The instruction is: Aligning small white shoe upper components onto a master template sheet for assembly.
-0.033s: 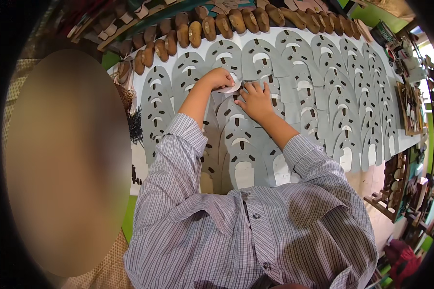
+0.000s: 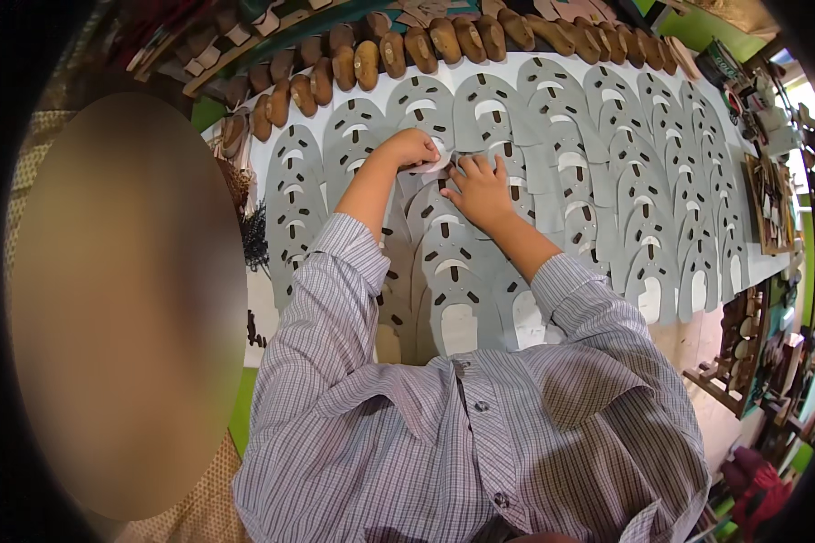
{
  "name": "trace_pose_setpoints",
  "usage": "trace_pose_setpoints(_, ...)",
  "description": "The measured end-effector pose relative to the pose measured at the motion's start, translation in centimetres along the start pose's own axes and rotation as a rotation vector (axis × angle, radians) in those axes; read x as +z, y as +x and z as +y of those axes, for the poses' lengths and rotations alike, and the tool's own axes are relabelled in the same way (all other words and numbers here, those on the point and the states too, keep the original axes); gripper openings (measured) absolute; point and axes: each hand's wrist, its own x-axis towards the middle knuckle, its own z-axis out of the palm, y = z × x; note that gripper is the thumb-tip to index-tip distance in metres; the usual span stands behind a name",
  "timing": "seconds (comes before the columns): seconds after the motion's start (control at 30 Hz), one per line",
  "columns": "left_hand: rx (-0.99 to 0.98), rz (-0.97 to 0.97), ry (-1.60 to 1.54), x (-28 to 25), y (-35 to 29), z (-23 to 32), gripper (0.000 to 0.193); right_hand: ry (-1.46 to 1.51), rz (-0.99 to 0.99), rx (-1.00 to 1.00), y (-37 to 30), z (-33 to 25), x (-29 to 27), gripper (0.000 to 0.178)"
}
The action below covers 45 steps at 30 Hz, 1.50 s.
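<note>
Rows of grey U-shaped shoe uppers [image 2: 462,261] overlap across the white-topped table [image 2: 516,68] in front of me. Each carries small dark brown patches around a curved opening. Above the middle rows, my left hand [image 2: 409,147] is closed, its fingertips pinching the edge of a small white curved piece [image 2: 441,161]. Part of that piece is hidden by the fingers. Just right of it, my right hand [image 2: 482,190] lies with fingers spread on the grey uppers, holding nothing I can see. Its fingertips are close to the white piece.
Brown wooden shoe lasts [image 2: 444,39] line the table's far edge. A dark tin [image 2: 721,63] stands at the far right, near a wooden tray of tools [image 2: 770,204]. Shelves crowd the right side. A large blurred shape [image 2: 127,308] fills the left.
</note>
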Motion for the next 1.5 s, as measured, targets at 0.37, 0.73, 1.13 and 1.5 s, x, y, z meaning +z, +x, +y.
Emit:
trace_pose_setpoints(0.37,-0.218,-0.107,-0.173,-0.3,-0.2,1.6,0.014,-0.005,-0.011,0.019,-0.2,0.3,0.2,0.044)
trace_pose_setpoints(0.73,-0.105,-0.079,0.091,-0.4,0.0,1.3,0.019,-0.021,-0.019,-0.007,-0.2,0.0,0.1,0.046)
trace_pose_setpoints(1.13,0.046,-0.045,0.363,-0.7,0.0,1.8,0.025,-0.064,-0.023,-0.034,0.0,0.0,0.1,0.047)
trace_pose_setpoints(1.5,0.071,-0.004,0.356,-0.3,-0.2,1.8,0.023,-0.066,-0.031,-0.028,-0.3,0.0,0.0,0.045)
